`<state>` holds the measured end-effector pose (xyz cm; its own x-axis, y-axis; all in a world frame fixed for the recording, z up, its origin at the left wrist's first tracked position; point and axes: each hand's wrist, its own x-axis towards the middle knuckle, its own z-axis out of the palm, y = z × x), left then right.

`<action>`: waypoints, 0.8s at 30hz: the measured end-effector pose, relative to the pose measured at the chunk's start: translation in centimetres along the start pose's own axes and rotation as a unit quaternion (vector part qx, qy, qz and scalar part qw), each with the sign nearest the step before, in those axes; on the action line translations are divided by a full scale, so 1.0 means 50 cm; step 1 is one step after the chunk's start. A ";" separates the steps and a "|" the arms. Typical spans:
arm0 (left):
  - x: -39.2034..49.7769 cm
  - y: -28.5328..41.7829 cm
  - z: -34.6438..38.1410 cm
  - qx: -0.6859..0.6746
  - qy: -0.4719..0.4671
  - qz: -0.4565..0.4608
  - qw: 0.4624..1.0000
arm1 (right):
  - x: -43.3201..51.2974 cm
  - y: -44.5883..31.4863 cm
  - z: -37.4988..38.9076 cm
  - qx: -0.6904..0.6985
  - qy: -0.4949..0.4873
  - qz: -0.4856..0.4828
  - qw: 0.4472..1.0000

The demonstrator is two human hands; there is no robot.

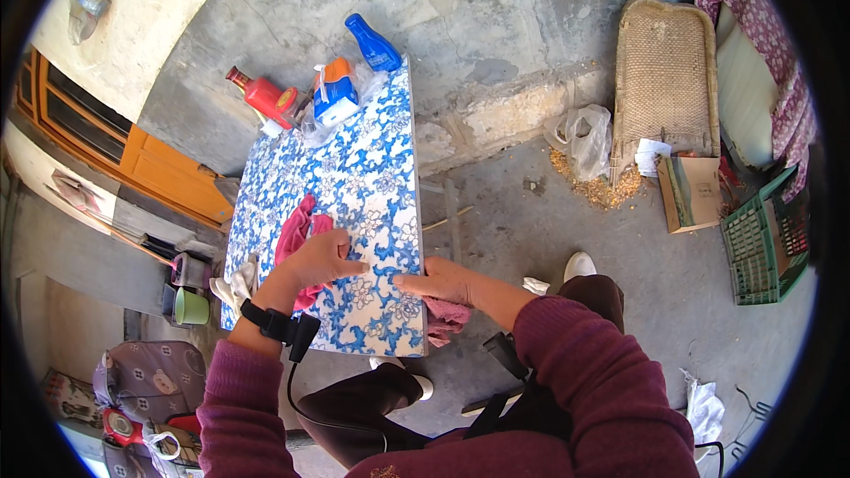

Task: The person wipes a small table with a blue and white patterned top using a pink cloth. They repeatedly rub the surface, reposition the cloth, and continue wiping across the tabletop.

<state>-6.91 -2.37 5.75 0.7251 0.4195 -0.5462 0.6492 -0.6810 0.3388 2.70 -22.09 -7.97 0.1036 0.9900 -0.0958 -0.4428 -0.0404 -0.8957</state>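
Observation:
A small table with a blue-and-white floral top (372, 212) stands before me. My left hand (322, 259) is low over the tabletop, fingers curled and thumb pointing right. Beneath it lies a crumpled pink cloth (295, 232), which shows on both sides of the hand; whether the fingers grip it is hidden. At the table's right edge, my right hand (445, 282) has its thumb above the top and its fingers around the side. A bunched pink terry cloth (448, 320) hangs from that hand, against the edge.
Along the table's back are a red bottle (262, 98), a tissue pack (335, 96) and a blue bottle (373, 43). White gloves (238, 285) lie at the left edge. A woven basket tray (667, 70), cardboard box (690, 194) and green crate (754, 255) stand right, near spilled corn kernels (591, 186).

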 end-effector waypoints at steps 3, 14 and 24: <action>-0.021 -0.001 0.023 0.103 0.042 0.062 0.992 | -0.001 -0.005 0.000 -0.019 -0.003 0.009 1.000; -0.027 -0.173 0.019 0.293 0.334 0.025 0.895 | -0.032 -0.016 -0.003 -0.179 -0.077 0.048 0.980; -0.042 -0.148 0.112 0.197 0.290 0.215 0.912 | -0.018 0.032 -0.014 -0.165 -0.051 0.064 0.983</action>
<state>-14.49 -1.56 0.11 0.9666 0.2325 0.1075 0.2269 -0.9720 0.0615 2.50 -23.11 -9.63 -0.0311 0.9816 -0.1885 -0.1308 -0.1910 -0.9728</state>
